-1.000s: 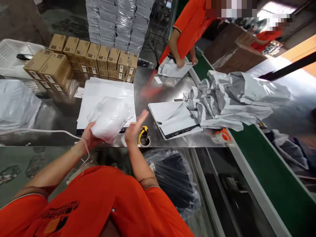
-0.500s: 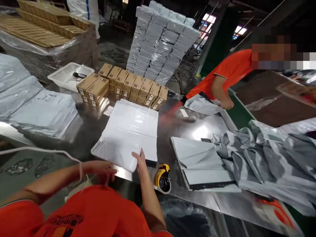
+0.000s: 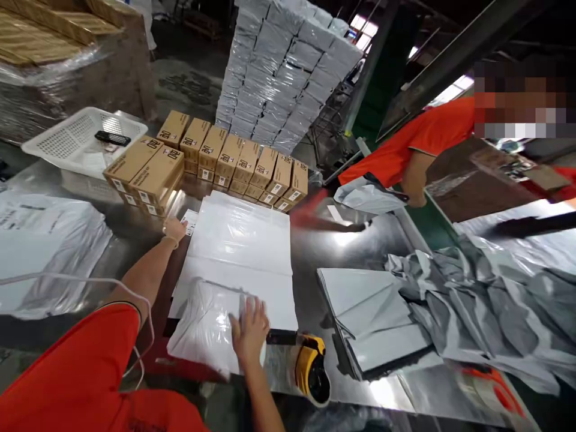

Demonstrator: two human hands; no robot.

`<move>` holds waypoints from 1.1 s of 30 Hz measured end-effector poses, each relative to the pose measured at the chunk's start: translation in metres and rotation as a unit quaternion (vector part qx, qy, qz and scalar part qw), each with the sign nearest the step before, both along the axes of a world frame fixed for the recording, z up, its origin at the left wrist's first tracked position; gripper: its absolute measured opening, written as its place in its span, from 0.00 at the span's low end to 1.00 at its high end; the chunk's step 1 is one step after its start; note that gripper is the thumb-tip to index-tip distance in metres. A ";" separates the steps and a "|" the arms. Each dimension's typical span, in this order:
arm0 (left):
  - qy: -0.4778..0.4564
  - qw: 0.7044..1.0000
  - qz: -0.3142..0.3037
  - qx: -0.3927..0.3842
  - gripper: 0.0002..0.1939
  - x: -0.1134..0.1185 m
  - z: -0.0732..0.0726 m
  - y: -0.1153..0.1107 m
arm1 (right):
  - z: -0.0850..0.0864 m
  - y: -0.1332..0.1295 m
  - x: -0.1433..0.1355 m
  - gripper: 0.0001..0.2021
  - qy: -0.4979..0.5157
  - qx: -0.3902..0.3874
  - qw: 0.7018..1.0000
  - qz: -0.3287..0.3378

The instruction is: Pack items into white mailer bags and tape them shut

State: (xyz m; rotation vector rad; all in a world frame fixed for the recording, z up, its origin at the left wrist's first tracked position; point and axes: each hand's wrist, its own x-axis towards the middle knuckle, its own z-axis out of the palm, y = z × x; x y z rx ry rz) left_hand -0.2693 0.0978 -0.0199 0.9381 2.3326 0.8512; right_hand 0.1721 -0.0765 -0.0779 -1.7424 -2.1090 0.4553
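Note:
A white plastic mailer package [image 3: 204,324], wrapped and slightly bulging, lies near the table's front edge on a stack of flat white mailer bags [image 3: 243,240]. My right hand [image 3: 249,327] rests flat on its right part, fingers spread. My left hand [image 3: 174,230] is stretched forward to the left of the stack. Its fingers are closed at the edge of a small printed shipping label [image 3: 191,221], though the fingertips are partly hidden. Right of the package stands a yellow and black tape dispenser [image 3: 312,369].
Brown cartons [image 3: 238,159] line the back, beside a white basket [image 3: 83,141]. Wrapped parcels [image 3: 49,246] lie left, grey-white mailer bags [image 3: 373,318] right. A white cable [image 3: 112,279] crosses my left arm. Opposite, a co-worker [image 3: 414,156] in orange handles a bag.
My left hand has gone from near my body forward to the label. The package now lies flat, and my right hand has moved from gripping its edge to lying on top. The view has shifted.

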 end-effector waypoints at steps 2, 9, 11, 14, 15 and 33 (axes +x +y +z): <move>-0.015 0.998 0.043 -0.031 0.18 0.004 -0.014 0.009 | -0.015 -0.010 -0.012 0.30 -0.039 -0.006 0.999 0.031; -0.060 0.993 0.080 -0.059 0.22 -0.007 -0.017 0.001 | -0.030 -0.012 -0.005 0.27 -0.089 0.022 0.995 0.041; -0.060 0.996 0.058 -0.031 0.21 -0.010 -0.002 -0.014 | -0.025 -0.009 -0.008 0.27 -0.088 0.020 0.995 0.039; -0.061 0.998 -0.011 0.019 0.19 -0.002 0.029 -0.044 | -0.014 -0.007 -0.019 0.26 -0.082 0.005 0.996 0.037; -0.068 0.996 -0.046 0.032 0.20 0.004 0.039 -0.055 | -0.008 -0.006 -0.024 0.26 -0.078 -0.003 0.996 0.035; -0.311 0.907 -0.228 0.166 0.28 0.180 0.140 -0.180 | 0.157 0.003 -0.035 0.32 0.344 -0.265 0.897 0.081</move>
